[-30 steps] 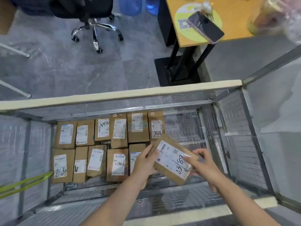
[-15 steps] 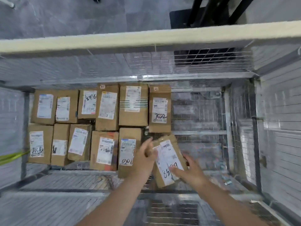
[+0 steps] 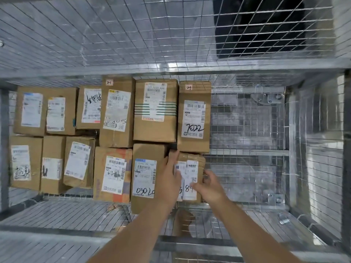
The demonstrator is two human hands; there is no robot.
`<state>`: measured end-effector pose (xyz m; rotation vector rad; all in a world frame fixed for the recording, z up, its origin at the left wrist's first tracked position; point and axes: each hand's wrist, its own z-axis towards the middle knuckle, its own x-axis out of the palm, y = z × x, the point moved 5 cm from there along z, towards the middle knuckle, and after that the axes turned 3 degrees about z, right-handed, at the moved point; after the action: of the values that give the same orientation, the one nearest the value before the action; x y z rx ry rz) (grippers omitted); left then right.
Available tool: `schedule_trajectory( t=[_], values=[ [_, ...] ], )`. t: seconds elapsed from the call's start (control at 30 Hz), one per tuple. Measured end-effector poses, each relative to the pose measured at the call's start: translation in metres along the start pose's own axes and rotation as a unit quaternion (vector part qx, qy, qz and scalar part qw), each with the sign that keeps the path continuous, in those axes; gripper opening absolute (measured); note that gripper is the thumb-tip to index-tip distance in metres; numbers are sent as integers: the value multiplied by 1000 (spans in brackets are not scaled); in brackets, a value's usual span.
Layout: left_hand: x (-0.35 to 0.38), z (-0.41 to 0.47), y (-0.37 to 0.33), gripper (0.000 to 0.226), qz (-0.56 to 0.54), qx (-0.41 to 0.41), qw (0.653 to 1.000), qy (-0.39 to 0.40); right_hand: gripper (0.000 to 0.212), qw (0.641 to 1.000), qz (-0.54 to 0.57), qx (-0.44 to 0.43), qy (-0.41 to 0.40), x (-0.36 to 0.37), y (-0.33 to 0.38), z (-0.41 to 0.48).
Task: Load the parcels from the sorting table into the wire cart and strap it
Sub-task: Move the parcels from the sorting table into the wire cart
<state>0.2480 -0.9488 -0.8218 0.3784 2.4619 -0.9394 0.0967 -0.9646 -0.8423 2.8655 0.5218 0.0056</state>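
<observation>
Wire-mesh flooring of the cart (image 3: 247, 168) carries two rows of cardboard parcels (image 3: 114, 114) on the left. We hold a small parcel (image 3: 191, 157) at the near row's right end, touching the box marked 03020 (image 3: 146, 168). Our left hand (image 3: 169, 175) grips its left edge, thumb on the label (image 3: 192, 172). Our right hand (image 3: 209, 185) curls its fingers (image 3: 206, 176) round the right edge.
</observation>
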Motion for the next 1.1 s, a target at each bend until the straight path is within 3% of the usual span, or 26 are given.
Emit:
schedule_trajectory(
  t=[0.23,0.53,0.7,0.83,1.1],
  values=[
    [-3,11,-2,64,121,-1,991,-53,65,1000,-10,-13,-1,0,16,7],
    [-30,14,-14,38,36,7,999,-24,44,999,17,-14,-24,-4,37,-13],
    [-50,6,-33,29,55,25,998,-11,39,994,-45,-71,-65,-2,65,-45],
    [-79,-2,-60,31,75,63,995,8,50,980,-119,-142,-67,19,96,-86],
    [-199,-69,-107,35,72,147,986,37,45,940,-189,-260,-111,79,139,-225]
  ],
)
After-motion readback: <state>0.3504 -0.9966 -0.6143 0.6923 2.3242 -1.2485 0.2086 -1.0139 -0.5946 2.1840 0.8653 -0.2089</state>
